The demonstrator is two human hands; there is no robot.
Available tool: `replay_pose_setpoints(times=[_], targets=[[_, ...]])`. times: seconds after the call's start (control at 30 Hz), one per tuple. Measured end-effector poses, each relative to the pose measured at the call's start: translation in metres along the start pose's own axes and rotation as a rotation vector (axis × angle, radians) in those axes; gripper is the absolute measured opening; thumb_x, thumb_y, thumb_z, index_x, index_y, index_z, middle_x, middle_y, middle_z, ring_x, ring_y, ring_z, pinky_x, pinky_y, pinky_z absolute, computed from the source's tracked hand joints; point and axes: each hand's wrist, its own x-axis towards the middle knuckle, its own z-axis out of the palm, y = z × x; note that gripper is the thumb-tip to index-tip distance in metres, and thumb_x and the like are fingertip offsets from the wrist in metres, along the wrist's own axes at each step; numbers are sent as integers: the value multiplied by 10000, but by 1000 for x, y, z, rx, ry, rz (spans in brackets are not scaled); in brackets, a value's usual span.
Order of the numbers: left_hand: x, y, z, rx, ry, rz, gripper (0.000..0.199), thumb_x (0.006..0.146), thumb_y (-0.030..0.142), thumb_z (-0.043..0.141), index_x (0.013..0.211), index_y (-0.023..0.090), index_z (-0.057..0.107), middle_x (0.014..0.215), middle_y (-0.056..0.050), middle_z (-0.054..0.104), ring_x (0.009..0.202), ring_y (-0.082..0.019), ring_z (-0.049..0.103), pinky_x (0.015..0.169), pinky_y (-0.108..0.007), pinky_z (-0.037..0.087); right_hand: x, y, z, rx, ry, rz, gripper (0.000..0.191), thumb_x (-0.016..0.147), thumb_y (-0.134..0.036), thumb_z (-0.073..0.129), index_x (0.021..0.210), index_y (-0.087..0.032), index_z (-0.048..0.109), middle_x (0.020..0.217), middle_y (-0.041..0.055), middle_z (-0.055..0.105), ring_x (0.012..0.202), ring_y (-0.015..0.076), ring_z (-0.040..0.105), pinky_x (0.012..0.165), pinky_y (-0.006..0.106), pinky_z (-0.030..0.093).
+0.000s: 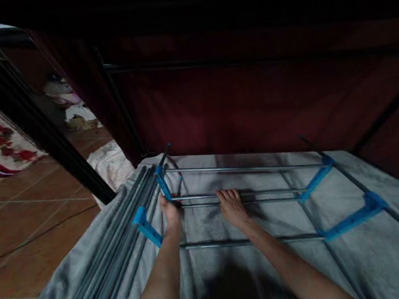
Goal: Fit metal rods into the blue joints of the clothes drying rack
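Note:
On a pale cloth lies a frame of thin metal tubes joined by blue plastic connectors. My left hand point(171, 212) is closed around the lower end of the left blue connector point(164, 185), where a tube meets it. My right hand point(231, 205) is closed over that same metal tube point(199, 197) near its middle, fingers curled on top. Another blue connector point(147, 227) sits nearer, by my left forearm, with a front crossbar point(217, 243) to its right. At the right, blue connectors point(356, 218) join the crossbars to a long side tube point(356, 178).
Several loose tubes point(112, 247) lie side by side on the cloth point(278, 277) at the left. Behind the frame hangs a dark red fabric panel point(234, 104). A dark post point(52, 141) rises at the left, above a tiled floor point(18, 216) with a thin cable point(36, 237).

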Motion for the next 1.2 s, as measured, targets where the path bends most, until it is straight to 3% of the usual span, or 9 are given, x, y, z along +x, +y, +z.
replay_pose_setpoints(times=[0.23,0.37,0.53,0.7,0.83,1.03,1.2], targets=[[-6,6,2,52,12,99,625,901,747,254,724,228,554,674,-43,591,647,-205,597,662,-364,525,2,-1,2,-2,19,17,479,982,-157,441,1452,-195,530,1289,108,673,1213,232,536,1126,384,306],[-12,9,-2,117,91,193,428,953,560,332,751,233,521,734,-46,593,804,-223,617,812,-385,523,1,1,3,20,42,8,493,971,-149,453,1457,-193,524,1293,107,673,1225,234,531,1142,386,298],[-34,5,-13,201,190,318,138,880,332,470,933,223,536,969,-61,629,1075,-244,597,1032,-427,446,-2,2,6,12,50,-15,533,957,-132,462,1486,-190,486,1336,109,651,1252,232,512,1174,403,279],[-57,11,-17,246,207,448,409,820,249,562,1226,199,545,1295,-144,577,1317,-299,498,1146,-457,378,-3,4,10,10,68,-26,564,943,-107,457,1498,-209,467,1348,101,642,1257,222,510,1176,411,291],[-58,43,-6,246,163,593,521,865,270,569,1375,197,494,1432,-149,522,1377,-270,475,1196,-417,341,-2,6,11,43,90,-31,546,939,-126,482,1479,-205,492,1351,102,642,1276,229,505,1175,427,306],[-37,93,19,277,66,701,403,928,330,526,1282,148,589,1334,-179,626,1342,-292,538,1196,-434,361,-2,4,4,108,192,-86,493,935,-93,447,1397,-213,573,1360,106,633,1282,231,511,1151,446,356],[-27,93,24,329,29,730,404,969,362,464,1269,120,586,1345,-221,620,1350,-317,535,1199,-465,354,12,-7,-31,127,383,-208,514,932,-83,421,1410,-209,560,1438,117,570,1352,240,445,1174,469,326]])
